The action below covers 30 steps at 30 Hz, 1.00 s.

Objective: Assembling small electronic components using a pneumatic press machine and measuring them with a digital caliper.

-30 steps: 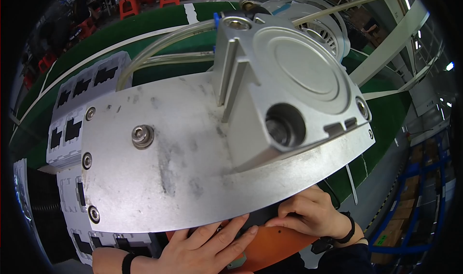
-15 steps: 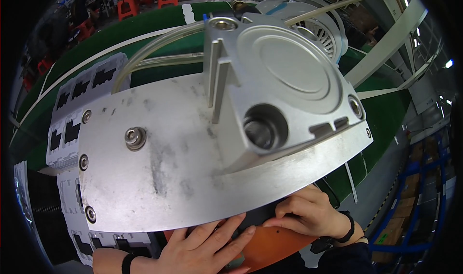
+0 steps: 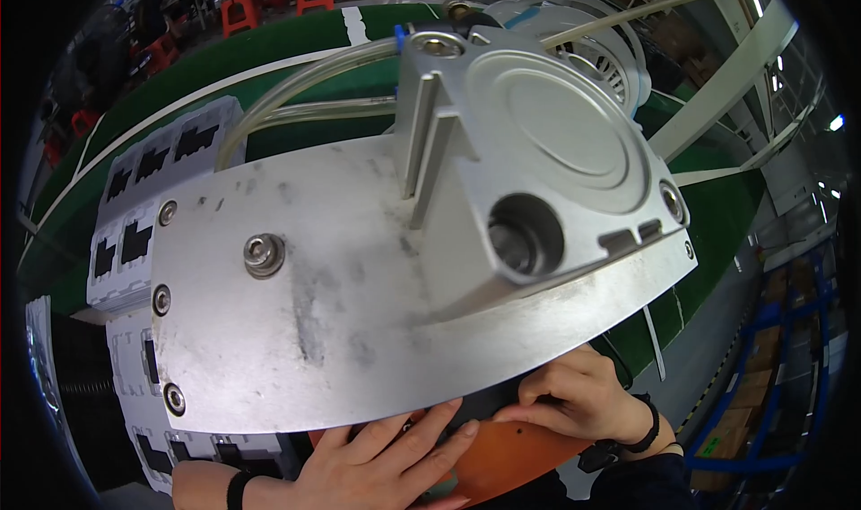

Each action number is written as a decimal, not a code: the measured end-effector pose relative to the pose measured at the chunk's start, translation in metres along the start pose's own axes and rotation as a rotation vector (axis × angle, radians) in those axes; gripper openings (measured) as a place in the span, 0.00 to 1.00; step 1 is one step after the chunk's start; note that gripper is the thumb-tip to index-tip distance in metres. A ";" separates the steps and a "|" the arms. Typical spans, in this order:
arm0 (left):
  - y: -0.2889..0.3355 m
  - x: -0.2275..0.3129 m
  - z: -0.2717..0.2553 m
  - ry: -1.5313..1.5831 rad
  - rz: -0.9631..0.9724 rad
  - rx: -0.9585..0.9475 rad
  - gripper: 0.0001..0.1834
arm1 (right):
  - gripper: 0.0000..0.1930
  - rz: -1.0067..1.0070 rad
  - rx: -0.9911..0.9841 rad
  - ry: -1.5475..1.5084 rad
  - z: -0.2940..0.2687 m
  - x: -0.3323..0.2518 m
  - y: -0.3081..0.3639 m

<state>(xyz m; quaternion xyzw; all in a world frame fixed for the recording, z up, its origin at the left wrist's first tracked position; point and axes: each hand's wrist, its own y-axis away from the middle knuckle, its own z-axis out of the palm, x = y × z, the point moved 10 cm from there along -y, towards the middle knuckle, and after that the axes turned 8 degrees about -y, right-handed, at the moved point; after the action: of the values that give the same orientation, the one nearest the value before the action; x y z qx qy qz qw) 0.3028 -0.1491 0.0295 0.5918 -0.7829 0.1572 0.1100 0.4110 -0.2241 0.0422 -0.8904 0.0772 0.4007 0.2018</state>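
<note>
A silver metal plate point(image 3: 350, 322) with a cylinder-like block point(image 3: 556, 124) bolted on top fills the middle and hides what lies beneath it. Below its near edge, my left hand point(image 3: 381, 461) rests with fingers stretched forward over a dark part beside an orange panel point(image 3: 516, 456). Those fingertips reach up to the plate's rim. To the right, my right hand point(image 3: 578, 398) has its thumb and fingers curled into a pinch at the dark part point(image 3: 493, 401), close to the orange panel's far edge. Whatever sits in that pinch is hidden.
White-grey trays point(image 3: 166, 183) with black cut-outs lie on the left. Clear hoses point(image 3: 314, 79) run from the block. Behind it stands a white reel point(image 3: 619, 70) on the green table surface point(image 3: 395, 17). Blue shelving with cardboard boxes point(image 3: 749, 375) is at far right.
The plate and its block appear slightly shifted to the right in view. Both hands keep nearly the same place and pose.
</note>
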 end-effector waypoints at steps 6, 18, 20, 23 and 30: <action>0.000 0.000 0.000 0.007 -0.004 -0.006 0.36 | 0.13 0.010 -0.003 -0.020 0.000 0.000 -0.001; 0.000 -0.001 0.001 0.021 -0.007 -0.012 0.36 | 0.13 0.010 0.003 -0.032 -0.001 0.001 -0.001; 0.000 -0.001 0.001 0.023 -0.005 -0.012 0.36 | 0.13 0.007 0.002 -0.030 -0.001 0.001 -0.001; 0.000 -0.001 0.001 0.025 -0.004 -0.013 0.36 | 0.13 0.010 0.003 -0.032 -0.001 0.001 0.000; 0.000 -0.001 0.001 0.016 -0.003 -0.011 0.37 | 0.14 0.012 0.002 -0.038 0.000 0.002 0.000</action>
<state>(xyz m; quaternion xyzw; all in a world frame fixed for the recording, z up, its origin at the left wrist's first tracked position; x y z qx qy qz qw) 0.3029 -0.1490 0.0280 0.5912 -0.7819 0.1575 0.1197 0.4127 -0.2239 0.0404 -0.8820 0.0790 0.4184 0.2017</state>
